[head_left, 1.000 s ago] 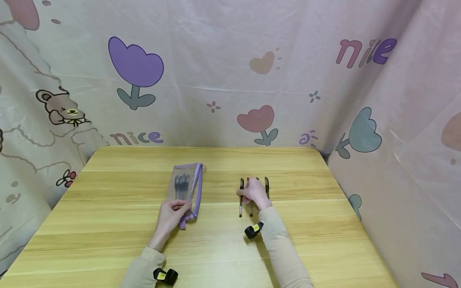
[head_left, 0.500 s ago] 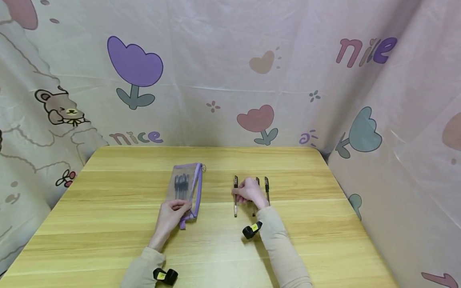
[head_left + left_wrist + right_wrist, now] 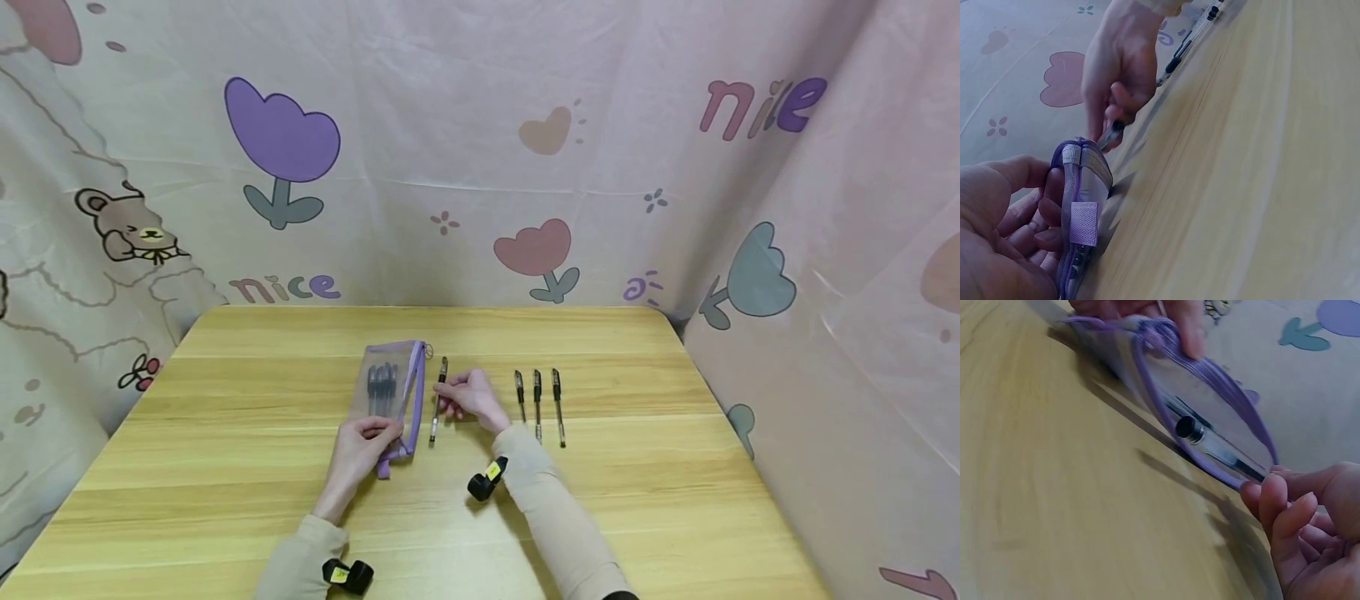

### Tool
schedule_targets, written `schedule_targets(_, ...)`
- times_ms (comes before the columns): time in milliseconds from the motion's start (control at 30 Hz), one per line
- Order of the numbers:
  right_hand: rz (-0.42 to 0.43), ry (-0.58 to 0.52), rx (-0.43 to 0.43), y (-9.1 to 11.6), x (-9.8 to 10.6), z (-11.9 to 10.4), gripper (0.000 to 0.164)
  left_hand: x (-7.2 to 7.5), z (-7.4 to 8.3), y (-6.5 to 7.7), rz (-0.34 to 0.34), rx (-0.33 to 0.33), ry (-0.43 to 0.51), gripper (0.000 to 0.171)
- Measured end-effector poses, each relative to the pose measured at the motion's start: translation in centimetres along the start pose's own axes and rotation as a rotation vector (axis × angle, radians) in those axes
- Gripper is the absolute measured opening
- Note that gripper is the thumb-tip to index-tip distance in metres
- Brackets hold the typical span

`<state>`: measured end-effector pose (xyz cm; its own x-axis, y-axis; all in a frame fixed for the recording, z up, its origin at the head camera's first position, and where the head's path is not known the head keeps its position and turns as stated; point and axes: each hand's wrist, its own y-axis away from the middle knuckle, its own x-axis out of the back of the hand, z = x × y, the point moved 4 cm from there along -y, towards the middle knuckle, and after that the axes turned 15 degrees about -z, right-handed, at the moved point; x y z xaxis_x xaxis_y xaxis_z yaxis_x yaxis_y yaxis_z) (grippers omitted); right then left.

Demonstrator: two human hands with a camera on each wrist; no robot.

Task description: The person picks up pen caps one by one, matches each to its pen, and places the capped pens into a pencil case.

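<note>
My left hand [image 3: 358, 450] pinches the near edge of a see-through mesh pencil case [image 3: 420, 396] with purple zipper trim, lying on the table. Several black-capped pens [image 3: 382, 379] show through its side. Beside the opening, my right hand [image 3: 472, 396] pinches a clear-barrelled pen [image 3: 435, 417] by its dark grip part, between thumb and fingers. In the right wrist view the case mouth gapes wide, and the held pen [image 3: 1216, 447] overlaps it, dark end toward the camera. The left wrist view has the purple tab [image 3: 1084, 223] at the case's near end.
Three similar pens [image 3: 537, 392] lie side by side on the wooden table [image 3: 645, 500], right of my right hand. A printed curtain [image 3: 420, 125] hangs behind the table and along its sides.
My right hand has moved left from the row of pens to the pencil case, bringing one pen along. The left hand stays at the case, which has barely shifted.
</note>
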<state>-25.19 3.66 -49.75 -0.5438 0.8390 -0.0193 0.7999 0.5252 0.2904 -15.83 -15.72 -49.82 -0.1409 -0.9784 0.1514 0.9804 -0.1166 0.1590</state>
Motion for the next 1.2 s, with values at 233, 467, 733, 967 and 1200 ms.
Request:
schedule_targets(233,0.035,0.042,0.018,-1.6,-2.2,-0.3,0.019,-0.2,0.3,0.0,0.008,-0.016,-0.028,0.023)
schedule_targets(467,0.039,0.038,-0.02,-2.6,-2.7,-0.1,0.019,-0.3,0.3,0.1,0.008,-0.019,-0.052,0.024)
schedule_targets(733,0.053,0.029,-0.007,-3.0,-2.9,-0.4,0.019,-0.4,0.3,-0.1,0.027,-0.025,-0.083,0.02)
schedule_targets(967,0.06,0.165,-0.032,-3.1,-4.0,-0.4,0.016,-0.5,0.4,-0.1,0.026,-0.028,-0.083,0.019)
schedule_targets(1200,0.045,0.179,-0.03,-3.1,-4.4,-0.4,0.016,-0.5,0.4,0.0,0.012,-0.022,-0.044,0.022)
